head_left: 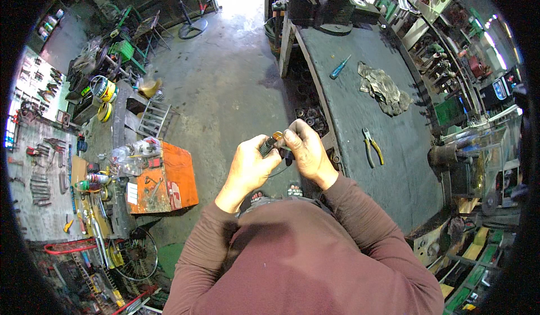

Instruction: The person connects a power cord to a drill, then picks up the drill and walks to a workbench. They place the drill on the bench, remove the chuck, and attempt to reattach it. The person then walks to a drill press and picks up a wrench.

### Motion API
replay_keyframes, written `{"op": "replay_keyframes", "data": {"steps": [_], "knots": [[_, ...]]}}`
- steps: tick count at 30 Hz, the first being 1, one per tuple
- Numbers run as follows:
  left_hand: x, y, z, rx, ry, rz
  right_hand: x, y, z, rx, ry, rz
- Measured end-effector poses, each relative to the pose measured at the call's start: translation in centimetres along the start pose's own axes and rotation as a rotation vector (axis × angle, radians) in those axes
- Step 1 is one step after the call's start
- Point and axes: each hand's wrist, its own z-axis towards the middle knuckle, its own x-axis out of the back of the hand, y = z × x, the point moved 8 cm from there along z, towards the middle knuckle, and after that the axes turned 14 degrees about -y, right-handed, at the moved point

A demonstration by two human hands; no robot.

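Observation:
In front of my body, my left hand (254, 168) is closed around a black ribbed cylindrical part (268, 146). A brass-coloured round piece (278, 136) shows at the part's upper end. My right hand (307, 151) is closed close beside it, thumb and fingers pinched at that end; what they grip is mostly hidden by the fingers. Below the hands curves a thin dark cable (278, 173). On the dark workbench (388, 186) to the right lie yellow-handled pliers (372, 148), a blue screwdriver (340, 68) and a crumpled grey rag (385, 90).
A large vise (320, 6) stands on the bench's far end. To my left is an orange cabinet (181, 175) with tools and plastic bags on top. Hand tools hang on a white board (42, 174) at far left. A standing fan (192, 27) is at the back.

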Motion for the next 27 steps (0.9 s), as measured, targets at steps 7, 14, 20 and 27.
{"op": "replay_keyframes", "data": {"steps": [7, 14, 20, 27], "knots": [[-0.3, -1.0, 0.4, -0.086, 0.043, -0.261, -0.9, 2.6, 0.0, -0.149, -0.127, 0.296], [-0.4, -0.7, -0.2, 0.151, -0.126, -0.058, 0.0, -0.5, -0.4, 0.106, -0.086, -0.110], [-0.6, -1.4, 0.0, 0.151, -0.196, 0.082, -0.2, -2.2, -0.4, 0.271, -0.137, -0.340], [-1.1, -1.5, -0.1, 0.071, -0.155, -0.091, -0.7, -3.7, -0.5, 0.222, -0.147, -0.379]]}}
